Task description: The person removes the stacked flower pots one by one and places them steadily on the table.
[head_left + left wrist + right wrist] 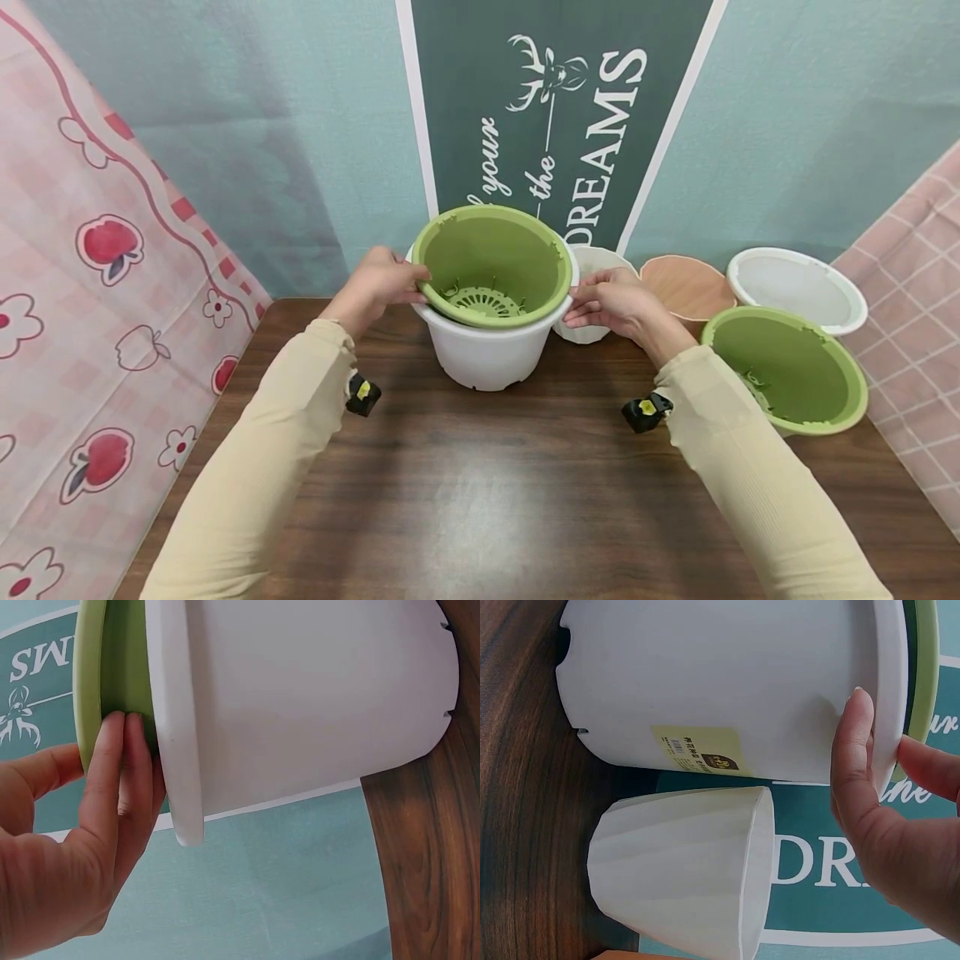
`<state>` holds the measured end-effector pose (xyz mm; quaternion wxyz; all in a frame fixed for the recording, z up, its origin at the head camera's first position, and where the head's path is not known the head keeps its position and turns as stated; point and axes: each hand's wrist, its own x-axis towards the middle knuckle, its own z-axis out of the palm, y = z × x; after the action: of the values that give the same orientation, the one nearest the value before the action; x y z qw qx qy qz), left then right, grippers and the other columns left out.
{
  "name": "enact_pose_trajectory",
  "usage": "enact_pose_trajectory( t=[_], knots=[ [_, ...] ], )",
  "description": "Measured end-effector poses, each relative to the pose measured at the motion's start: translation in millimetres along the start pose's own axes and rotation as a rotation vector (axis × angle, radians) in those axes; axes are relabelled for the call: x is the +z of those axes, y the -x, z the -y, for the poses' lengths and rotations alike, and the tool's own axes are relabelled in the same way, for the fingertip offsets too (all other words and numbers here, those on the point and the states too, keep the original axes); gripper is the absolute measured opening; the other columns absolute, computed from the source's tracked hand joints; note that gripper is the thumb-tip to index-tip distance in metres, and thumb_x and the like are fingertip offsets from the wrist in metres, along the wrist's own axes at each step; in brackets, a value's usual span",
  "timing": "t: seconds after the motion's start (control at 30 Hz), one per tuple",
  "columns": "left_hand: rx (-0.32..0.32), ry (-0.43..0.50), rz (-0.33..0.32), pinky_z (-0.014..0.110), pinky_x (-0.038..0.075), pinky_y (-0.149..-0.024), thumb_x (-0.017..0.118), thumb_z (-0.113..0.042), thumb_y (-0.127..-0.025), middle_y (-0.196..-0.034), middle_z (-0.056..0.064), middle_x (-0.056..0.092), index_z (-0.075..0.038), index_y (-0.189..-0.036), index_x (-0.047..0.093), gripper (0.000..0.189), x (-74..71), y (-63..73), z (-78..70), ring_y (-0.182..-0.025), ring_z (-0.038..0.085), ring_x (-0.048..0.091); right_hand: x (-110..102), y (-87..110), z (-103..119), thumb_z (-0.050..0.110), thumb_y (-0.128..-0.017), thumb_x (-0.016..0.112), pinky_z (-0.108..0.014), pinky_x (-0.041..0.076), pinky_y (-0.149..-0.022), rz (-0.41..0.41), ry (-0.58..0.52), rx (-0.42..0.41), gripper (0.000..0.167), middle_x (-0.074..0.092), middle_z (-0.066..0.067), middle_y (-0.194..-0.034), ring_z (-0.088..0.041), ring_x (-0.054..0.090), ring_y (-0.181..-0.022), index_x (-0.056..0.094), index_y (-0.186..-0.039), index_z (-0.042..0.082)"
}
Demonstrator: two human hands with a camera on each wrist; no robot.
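Observation:
A green flowerpot (491, 242) with a slotted bottom sits nested inside a larger white flowerpot (487, 358) at the back middle of the table. My left hand (384, 283) pinches the green pot's rim, thumb on top and fingers under it, as the left wrist view shows, where a gap parts that rim from the white one. On the other side my right hand (611, 302) grips the white pot's rim between thumb and fingers. A yellow label (701, 750) shows on the white pot's wall in the right wrist view.
Right of the nested pots stand a smaller white faceted pot (679, 870), an orange-brown pot (686, 287), a white oval-looking pot (798, 292) and a second green pot (795, 367). Cloth curtains hang behind and beside the wooden table (480, 500).

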<state>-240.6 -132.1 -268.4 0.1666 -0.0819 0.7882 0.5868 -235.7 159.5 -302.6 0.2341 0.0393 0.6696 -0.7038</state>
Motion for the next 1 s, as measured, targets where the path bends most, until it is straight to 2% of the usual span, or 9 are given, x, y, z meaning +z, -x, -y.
enact_pose_trajectory(
  t=[0.17,0.33,0.57,0.67,0.8,1.0],
  knots=[
    [-0.02,0.041,0.015,0.021,0.051,-0.073,0.052,0.002,-0.088,-0.095,0.016,0.048,0.007,-0.087,0.046,0.007,-1.6,0.0,-1.2,-0.067,0.015,0.057,0.8,0.4,0.4,-0.005,-0.093,0.041,-0.031,0.055,-0.065,-0.001,0.0,0.0,0.004,0.06,-0.013,-0.066,-0.019,0.063,-0.059,0.042,-0.094,-0.009],
    [-0.039,0.067,0.017,0.02,0.052,-0.07,0.052,0.002,-0.088,-0.095,0.016,0.048,0.005,-0.087,0.045,0.008,-3.2,2.5,-5.8,-0.064,0.013,0.057,1.2,0.6,1.6,-0.006,-0.093,0.04,-0.031,0.055,-0.066,-0.002,0.009,-0.002,0.005,0.061,-0.013,-0.067,-0.019,0.063,-0.06,0.043,-0.094,-0.01],
    [-0.024,0.098,0.028,0.02,0.052,-0.069,0.052,0.003,-0.089,-0.09,0.016,0.051,0.008,-0.089,0.049,0.006,-6.2,5.6,-11.2,-0.06,0.011,0.059,0.7,-0.3,1.0,-0.007,-0.092,0.039,-0.031,0.055,-0.065,0.007,0.006,-0.006,0.005,0.061,-0.014,-0.066,-0.019,0.062,-0.059,0.043,-0.093,-0.01],
    [-0.021,0.103,0.034,0.02,0.052,-0.07,0.051,0.002,-0.089,-0.097,0.019,0.052,0.01,-0.096,0.048,0.011,-8.1,6.0,-13.0,-0.062,0.012,0.06,0.5,-1.0,0.5,-0.007,-0.092,0.039,-0.031,0.055,-0.065,0.006,0.008,-0.007,0.004,0.061,-0.013,-0.067,-0.019,0.062,-0.059,0.042,-0.093,-0.009],
    [-0.019,0.13,0.044,0.021,0.052,-0.071,0.05,0.003,-0.089,-0.106,0.022,0.05,0.015,-0.112,0.044,0.027,-10.2,6.1,-15.4,-0.065,0.013,0.061,0.3,-1.4,-0.1,-0.006,-0.093,0.039,-0.031,0.055,-0.065,0.0,0.008,-0.006,0.004,0.061,-0.014,-0.067,-0.019,0.062,-0.059,0.042,-0.094,-0.009],
    [-0.024,0.198,0.059,0.021,0.052,-0.071,0.05,0.005,-0.088,-0.106,0.021,0.048,0.016,-0.126,0.033,0.043,-14.2,8.8,-17.8,-0.063,0.013,0.062,0.2,-0.7,-0.3,-0.006,-0.093,0.039,-0.031,0.055,-0.065,-0.001,-0.001,-0.004,0.004,0.061,-0.014,-0.066,-0.019,0.062,-0.059,0.042,-0.094,-0.009]
  ],
)
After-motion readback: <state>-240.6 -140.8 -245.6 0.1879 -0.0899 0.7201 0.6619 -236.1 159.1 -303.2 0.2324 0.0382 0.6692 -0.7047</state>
